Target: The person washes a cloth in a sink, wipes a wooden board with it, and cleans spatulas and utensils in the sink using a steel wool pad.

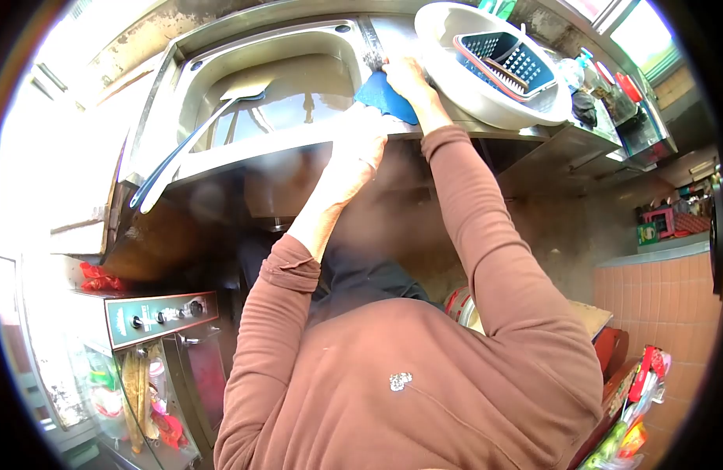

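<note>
A blue cloth [386, 99] lies over the front rim of the steel sink, between my two hands. My left hand [357, 145] is at the cloth's left side, near the sink's front edge; glare washes out its fingers. On the cloth's right side is my right hand [408, 81], its fingers bent together at the cloth's upper edge on the steel strip beside the basin. Water stands in the sink [307, 47]. Two long-handled utensils [191, 141] rest across the sink's left part, their handles sticking out over the front edge.
A large white basin [495, 117] with a blue plastic basket [534, 74] stands right of the sink. Bottles and jars [616, 94] are farther right. A cabinet with knobs [164, 315] is at the lower left, and packages [639, 415] are at the lower right.
</note>
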The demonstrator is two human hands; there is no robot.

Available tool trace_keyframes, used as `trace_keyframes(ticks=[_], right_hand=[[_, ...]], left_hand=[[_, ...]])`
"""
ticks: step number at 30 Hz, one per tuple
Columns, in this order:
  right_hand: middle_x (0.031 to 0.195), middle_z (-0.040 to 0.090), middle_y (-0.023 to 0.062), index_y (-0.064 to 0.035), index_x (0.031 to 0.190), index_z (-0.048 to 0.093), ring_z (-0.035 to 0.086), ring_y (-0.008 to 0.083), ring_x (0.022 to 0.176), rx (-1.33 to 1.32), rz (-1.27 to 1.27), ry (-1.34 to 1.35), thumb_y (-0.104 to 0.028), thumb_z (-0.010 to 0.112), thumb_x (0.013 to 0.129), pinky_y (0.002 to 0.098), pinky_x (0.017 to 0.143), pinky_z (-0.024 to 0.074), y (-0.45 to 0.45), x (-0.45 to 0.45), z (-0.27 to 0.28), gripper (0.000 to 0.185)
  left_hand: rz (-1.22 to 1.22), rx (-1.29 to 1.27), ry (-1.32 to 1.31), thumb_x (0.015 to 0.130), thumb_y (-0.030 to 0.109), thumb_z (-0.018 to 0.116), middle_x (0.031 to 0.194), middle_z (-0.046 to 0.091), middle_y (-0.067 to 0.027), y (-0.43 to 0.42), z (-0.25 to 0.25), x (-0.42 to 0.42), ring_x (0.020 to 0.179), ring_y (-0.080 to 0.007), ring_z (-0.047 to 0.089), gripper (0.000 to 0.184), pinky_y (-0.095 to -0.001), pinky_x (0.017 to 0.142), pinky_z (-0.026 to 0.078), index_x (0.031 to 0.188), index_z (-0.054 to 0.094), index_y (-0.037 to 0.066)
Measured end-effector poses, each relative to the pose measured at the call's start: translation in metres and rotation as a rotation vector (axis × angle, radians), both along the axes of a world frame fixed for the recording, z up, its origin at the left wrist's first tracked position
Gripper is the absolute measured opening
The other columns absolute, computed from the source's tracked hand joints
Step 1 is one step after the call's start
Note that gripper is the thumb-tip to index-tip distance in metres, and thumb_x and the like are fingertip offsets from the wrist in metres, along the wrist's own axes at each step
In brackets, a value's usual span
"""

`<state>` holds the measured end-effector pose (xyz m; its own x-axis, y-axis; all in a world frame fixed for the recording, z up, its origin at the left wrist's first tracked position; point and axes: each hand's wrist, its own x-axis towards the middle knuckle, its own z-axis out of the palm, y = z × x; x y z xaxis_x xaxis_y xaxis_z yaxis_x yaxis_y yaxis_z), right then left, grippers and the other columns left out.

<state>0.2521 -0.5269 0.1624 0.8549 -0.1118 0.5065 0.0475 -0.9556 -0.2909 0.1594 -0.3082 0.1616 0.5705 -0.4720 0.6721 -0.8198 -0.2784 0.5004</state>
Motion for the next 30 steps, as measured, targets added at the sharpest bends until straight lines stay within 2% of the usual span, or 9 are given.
trace_keyframes(ticks=[3,7,12,15,19,21,23,27,30], right_hand=[[0.092,0.064,0.0182,-0.0037,0.096,0.062,0.062,0.0365,0.092,0.213,-0.021,0.130,-0.013,0.059,0.085,0.0440,0.081,0.0484,0.034,-0.058,0.010,0.015],[0.089,0.056,0.0156,-0.0040,0.094,0.058,0.057,0.0358,0.090,0.045,0.029,-0.075,-0.005,0.054,0.085,0.0436,0.079,0.0480,0.060,-0.137,0.006,0.010],[0.085,0.058,0.0162,-0.0028,0.087,0.058,0.059,0.0363,0.084,0.101,-0.054,-0.212,-0.009,0.056,0.085,0.0462,0.077,0.0482,0.015,-0.076,-0.013,0.007],[0.096,0.066,0.0234,-0.0022,0.097,0.063,0.064,0.0398,0.095,0.085,-0.227,0.019,-0.012,0.051,0.086,0.0475,0.081,0.0504,0.008,-0.040,0.005,0.019],[0.097,0.066,0.0229,-0.0031,0.100,0.063,0.064,0.0401,0.097,0.125,-0.268,-0.005,-0.015,0.053,0.087,0.0476,0.083,0.0500,-0.017,-0.001,-0.014,0.020],[0.098,0.065,0.0216,-0.0036,0.099,0.060,0.063,0.0407,0.097,0.103,-0.213,0.067,-0.019,0.057,0.089,0.0479,0.083,0.0490,0.007,-0.039,0.013,0.019],[0.097,0.064,0.0203,-0.0054,0.099,0.057,0.061,0.0410,0.096,0.330,-0.178,0.039,-0.019,0.056,0.089,0.0484,0.082,0.0488,0.027,-0.073,0.008,0.017],[0.097,0.059,0.0181,-0.0058,0.098,0.054,0.059,0.0410,0.095,0.120,-0.027,-0.034,-0.012,0.052,0.089,0.0481,0.081,0.0481,0.060,-0.141,0.000,0.012],[0.099,0.059,0.0176,-0.0040,0.098,0.055,0.059,0.0405,0.094,0.086,-0.041,0.036,-0.012,0.053,0.088,0.0481,0.081,0.0484,0.053,-0.133,0.008,0.013]], left_hand=[[0.010,-0.016,-0.093,0.091,0.016,0.051,0.086,0.061,-0.0198,-0.005,-0.012,0.008,0.082,-0.0368,0.061,0.016,-0.0436,0.073,0.049,0.089,0.061,0.003],[-0.015,-0.054,-0.042,0.089,0.014,0.052,0.089,0.062,-0.0196,-0.009,-0.004,0.003,0.083,-0.0366,0.061,0.015,-0.0437,0.074,0.050,0.090,0.061,0.001],[-0.012,0.224,-0.269,0.090,0.008,0.053,0.095,0.059,-0.0191,0.003,-0.001,0.011,0.083,-0.0347,0.061,0.015,-0.0430,0.071,0.049,0.101,0.059,0.001],[-0.090,0.265,-0.157,0.090,0.008,0.052,0.095,0.057,-0.0190,0.002,-0.013,0.021,0.080,-0.0342,0.059,0.014,-0.0423,0.071,0.048,0.101,0.059,0.002],[-0.064,0.172,-0.222,0.081,0.005,0.057,0.080,0.051,-0.0151,-0.001,-0.001,0.011,0.077,-0.0339,0.049,0.003,-0.0441,0.067,0.042,0.081,0.055,0.004],[-0.126,0.047,-0.211,0.082,0.005,0.057,0.081,0.051,-0.0153,0.002,0.005,0.006,0.078,-0.0343,0.050,0.003,-0.0443,0.068,0.042,0.083,0.055,0.004],[-0.151,0.032,-0.215,0.083,0.005,0.057,0.082,0.052,-0.0159,0.003,0.004,0.009,0.079,-0.0347,0.050,0.002,-0.0445,0.069,0.043,0.084,0.055,0.003],[-0.210,-0.035,-0.118,0.084,0.006,0.057,0.084,0.053,-0.0161,0.006,0.004,0.006,0.079,-0.0350,0.051,0.002,-0.0449,0.068,0.043,0.085,0.056,0.004],[-0.183,0.024,-0.353,0.084,0.006,0.057,0.083,0.053,-0.0150,0.007,-0.003,0.015,0.077,-0.0346,0.050,0.003,-0.0439,0.067,0.042,0.086,0.056,0.004]])
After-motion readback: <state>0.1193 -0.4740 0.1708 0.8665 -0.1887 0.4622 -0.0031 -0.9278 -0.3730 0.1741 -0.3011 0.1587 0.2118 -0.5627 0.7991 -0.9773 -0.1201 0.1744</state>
